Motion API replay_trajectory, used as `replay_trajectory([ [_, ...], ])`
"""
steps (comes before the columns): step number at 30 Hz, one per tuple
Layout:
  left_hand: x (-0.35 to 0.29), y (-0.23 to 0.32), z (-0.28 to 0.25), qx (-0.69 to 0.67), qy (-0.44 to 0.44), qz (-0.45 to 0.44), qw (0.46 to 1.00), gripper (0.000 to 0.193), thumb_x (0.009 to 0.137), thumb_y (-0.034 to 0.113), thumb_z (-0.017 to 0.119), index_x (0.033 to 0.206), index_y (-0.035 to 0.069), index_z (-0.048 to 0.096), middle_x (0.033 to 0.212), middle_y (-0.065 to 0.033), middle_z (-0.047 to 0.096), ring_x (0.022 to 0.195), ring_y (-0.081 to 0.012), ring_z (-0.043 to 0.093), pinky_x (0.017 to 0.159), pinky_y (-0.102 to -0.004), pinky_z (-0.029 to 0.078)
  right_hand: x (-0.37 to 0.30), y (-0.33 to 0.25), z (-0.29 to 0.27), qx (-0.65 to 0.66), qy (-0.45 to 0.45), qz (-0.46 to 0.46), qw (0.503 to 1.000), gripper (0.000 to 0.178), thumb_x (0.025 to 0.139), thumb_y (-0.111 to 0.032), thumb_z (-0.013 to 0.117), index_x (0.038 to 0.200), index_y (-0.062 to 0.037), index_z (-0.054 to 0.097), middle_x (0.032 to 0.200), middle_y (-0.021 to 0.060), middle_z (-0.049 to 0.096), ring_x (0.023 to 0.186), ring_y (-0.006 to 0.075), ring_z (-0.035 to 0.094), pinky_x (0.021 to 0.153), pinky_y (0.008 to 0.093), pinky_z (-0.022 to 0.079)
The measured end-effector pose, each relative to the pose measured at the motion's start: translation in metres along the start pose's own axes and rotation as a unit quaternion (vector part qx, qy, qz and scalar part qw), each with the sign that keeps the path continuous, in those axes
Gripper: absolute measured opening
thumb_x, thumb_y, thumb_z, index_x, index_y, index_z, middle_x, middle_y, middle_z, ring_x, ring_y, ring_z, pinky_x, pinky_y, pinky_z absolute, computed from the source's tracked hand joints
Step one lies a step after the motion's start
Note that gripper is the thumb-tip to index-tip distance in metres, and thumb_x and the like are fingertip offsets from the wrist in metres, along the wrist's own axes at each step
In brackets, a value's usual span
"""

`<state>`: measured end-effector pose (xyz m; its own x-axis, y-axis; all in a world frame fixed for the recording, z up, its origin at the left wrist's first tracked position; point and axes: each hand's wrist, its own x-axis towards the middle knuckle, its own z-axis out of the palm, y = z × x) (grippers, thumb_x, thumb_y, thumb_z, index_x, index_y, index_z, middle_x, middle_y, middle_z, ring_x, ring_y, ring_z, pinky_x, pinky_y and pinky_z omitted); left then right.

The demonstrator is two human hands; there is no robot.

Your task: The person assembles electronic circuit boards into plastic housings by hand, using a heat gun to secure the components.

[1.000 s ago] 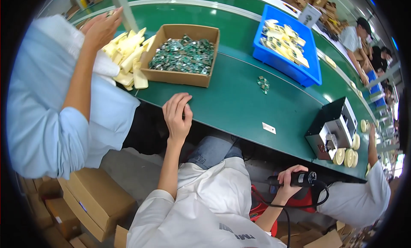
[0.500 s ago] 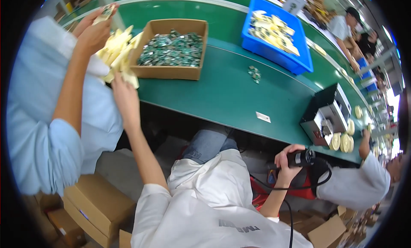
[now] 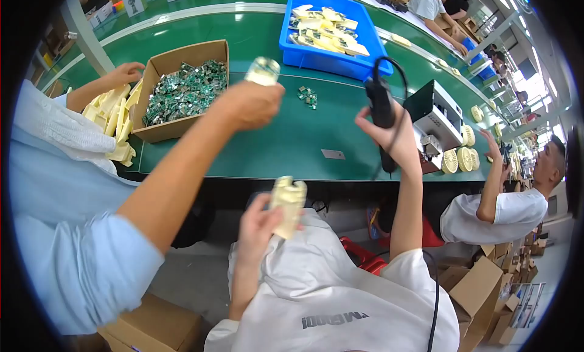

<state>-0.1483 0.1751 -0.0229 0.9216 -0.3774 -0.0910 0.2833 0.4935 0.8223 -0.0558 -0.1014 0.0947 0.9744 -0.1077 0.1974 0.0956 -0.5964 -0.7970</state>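
Note:
My left hand [image 3: 255, 223] grips a cream plastic housing [image 3: 287, 206] in front of my lap, below the table's near edge. In my right hand [image 3: 398, 139] is a black electric screwdriver [image 3: 381, 103], raised over the table with its tip pointing down and its cable looping from the top. A co-worker in a blue sleeve reaches across from the left, and that hand [image 3: 252, 106] carries a cream housing [image 3: 263, 71] with something green in it. Between that hand and my right hand, several small green circuit boards [image 3: 308, 98] lie on the green table [image 3: 255, 154].
A cardboard box [image 3: 177, 58] of circuit boards stands left, beside piled cream housings [image 3: 109, 112]. The blue bin [image 3: 340, 63] at the back holds filled housings. At right are a black-and-silver machine [image 3: 439, 115], round cream parts [image 3: 465, 159] and another seated person [image 3: 502, 212]. A white card [image 3: 333, 154] lies near the edge.
My left hand has come back from the pile at left with a cream housing. My right hand has raised the screwdriver over the table. The co-worker's hand has swung right with a housing.

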Motion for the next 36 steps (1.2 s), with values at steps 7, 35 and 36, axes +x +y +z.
replay_trajectory([
  [7,0.072,0.028,0.068,-0.107,-0.207,0.033,0.972,0.037,0.097,0.020,0.054,0.127,0.000,0.042,0.102,-0.0196,0.066,0.081,-0.0236,0.069,0.076,-0.0330,0.055,0.062,0.008,0.033,-0.036,-0.039,-0.057,0.997,0.029,0.073,-0.014,0.079,0.094,-0.0027,0.061,0.074,0.0014,0.065,0.061,0.0076,0.056,0.058,0.0259,0.045],
  [35,0.098,0.029,0.019,0.036,0.012,0.204,0.978,0.036,0.100,0.015,0.046,0.133,0.003,0.038,0.090,-0.0084,0.058,0.066,-0.0135,0.060,0.061,-0.0279,0.052,0.019,-0.061,0.050,-0.043,-0.047,-0.191,0.980,0.041,0.068,-0.008,0.081,0.102,-0.0028,0.059,0.079,0.0127,0.066,0.071,0.0299,0.066,0.066,0.0304,0.052],
  [36,0.094,0.031,0.025,0.033,0.010,0.197,0.980,0.036,0.100,0.015,0.046,0.133,0.003,0.038,0.090,-0.0084,0.058,0.066,-0.0135,0.060,0.061,-0.0279,0.052,0.005,-0.072,0.047,-0.041,-0.035,-0.216,0.975,0.042,0.066,-0.008,0.082,0.101,-0.0038,0.060,0.078,0.0107,0.066,0.070,0.0271,0.066,0.065,0.0281,0.052],
])
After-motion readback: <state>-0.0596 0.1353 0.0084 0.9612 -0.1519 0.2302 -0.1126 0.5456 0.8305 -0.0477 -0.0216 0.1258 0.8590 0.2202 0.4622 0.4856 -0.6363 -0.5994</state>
